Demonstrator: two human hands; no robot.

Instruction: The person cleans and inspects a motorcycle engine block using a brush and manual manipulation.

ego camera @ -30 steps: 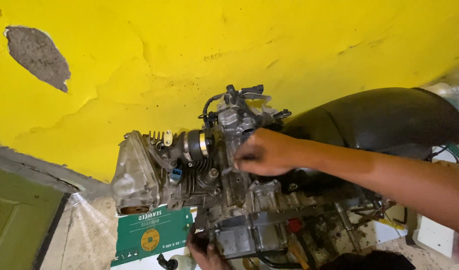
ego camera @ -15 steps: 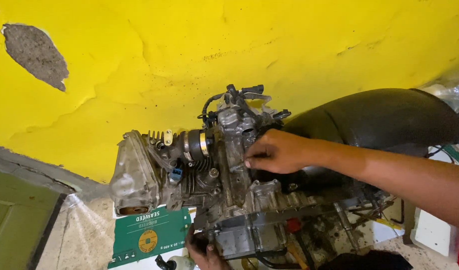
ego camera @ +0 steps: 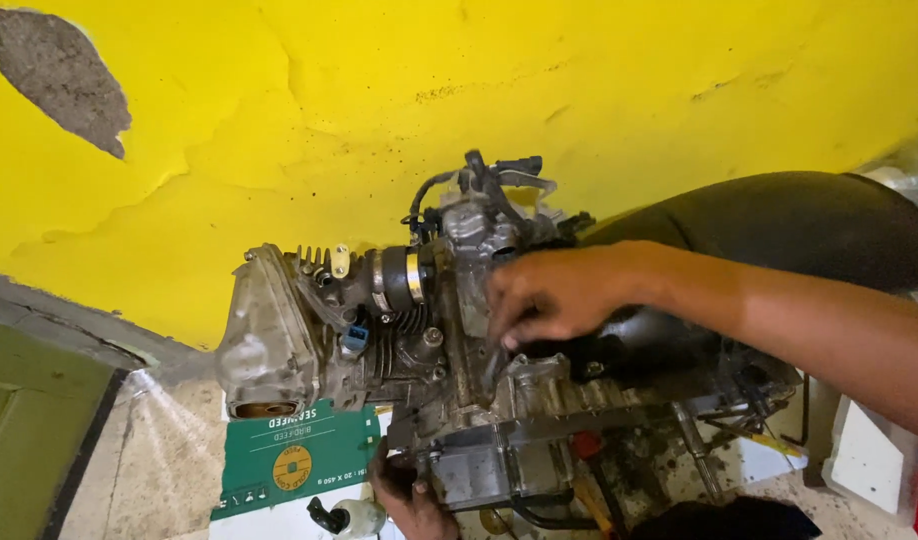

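A grimy grey scooter engine (ego camera: 379,330) lies on its side before a yellow wall, its finned cylinder and head cover at the left. My right hand (ego camera: 554,295) reaches in from the right, fingers curled down onto the engine's upper middle, just below the throttle body (ego camera: 484,215). What the fingertips hold is hidden. My left hand (ego camera: 409,495) comes up from the bottom edge and grips the underside of the crankcase (ego camera: 479,465). A black air-box housing (ego camera: 779,220) lies behind my right forearm.
A green printed carton (ego camera: 289,460) lies flat under the engine at the lower left. A small white bottle with a black cap (ego camera: 349,518) is beside my left hand. The yellow wall has a bare patch (ego camera: 64,75). A green door panel (ego camera: 24,440) stands at far left.
My right hand has slid slightly right and down on the engine's upper part. The left hand stays under the crankcase. The engine has not moved.
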